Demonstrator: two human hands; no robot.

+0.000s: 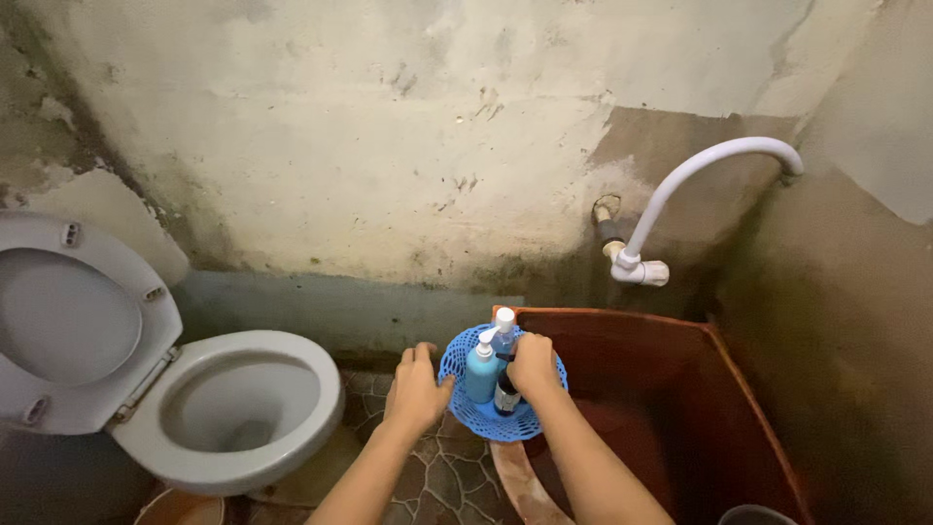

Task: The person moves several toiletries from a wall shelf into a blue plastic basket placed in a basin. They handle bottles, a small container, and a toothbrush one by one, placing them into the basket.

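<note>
A round blue plastic basket [486,420] sits on the near corner of a reddish-brown water tub [719,408]. It holds a light blue pump bottle [480,371], a white-capped bottle [503,335] and a dark bottle [505,397]. My left hand [416,389] rests against the basket's left rim with the fingers spread. My right hand [534,367] is closed over the bottles inside the basket, on top of the dark one.
A grey toilet [243,408] with its seat and lid [68,321] raised stands to the left. A white curved tap pipe [700,185] comes out of the stained wall above the tub. Stone-patterned floor [442,481] lies below my arms.
</note>
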